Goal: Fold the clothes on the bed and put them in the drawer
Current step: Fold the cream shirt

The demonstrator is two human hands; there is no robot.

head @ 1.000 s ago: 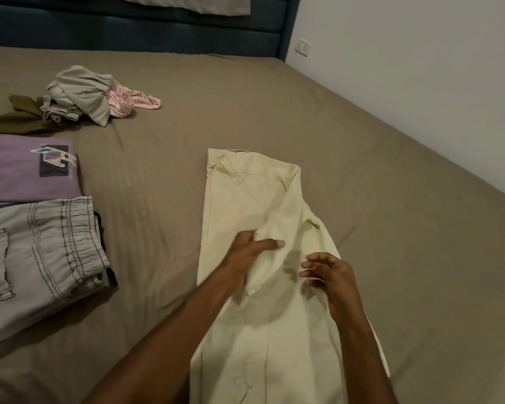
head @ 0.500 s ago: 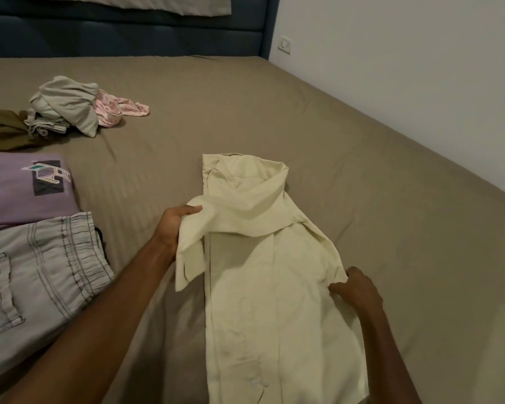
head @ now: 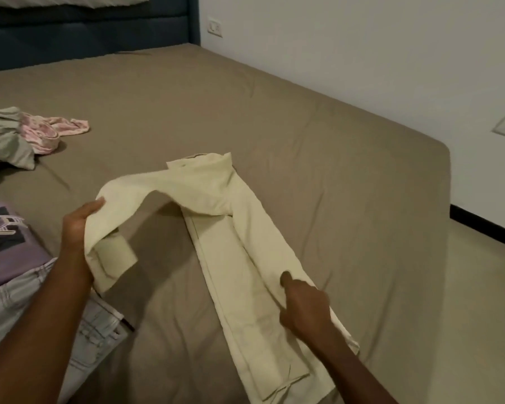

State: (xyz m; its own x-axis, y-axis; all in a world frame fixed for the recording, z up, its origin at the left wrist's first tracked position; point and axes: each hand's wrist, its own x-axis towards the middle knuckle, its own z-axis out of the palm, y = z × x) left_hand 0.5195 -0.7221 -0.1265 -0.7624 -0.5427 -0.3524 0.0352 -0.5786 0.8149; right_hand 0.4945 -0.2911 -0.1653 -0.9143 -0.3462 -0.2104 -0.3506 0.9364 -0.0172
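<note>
no readable text, purple shirt point(head: 9, 252) bears only a wordless graphic print

Both of my hands on the cream shirt

My left hand point(head: 79, 225) is raised at the left, forearm reaching in from the lower left, fingers curled round the lifted sleeve of the cream shirt point(head: 239, 243). My right hand point(head: 303, 307) comes in from the lower right, knuckles up, thumb stretched forward, pressing down on the shirt's body.
</note>
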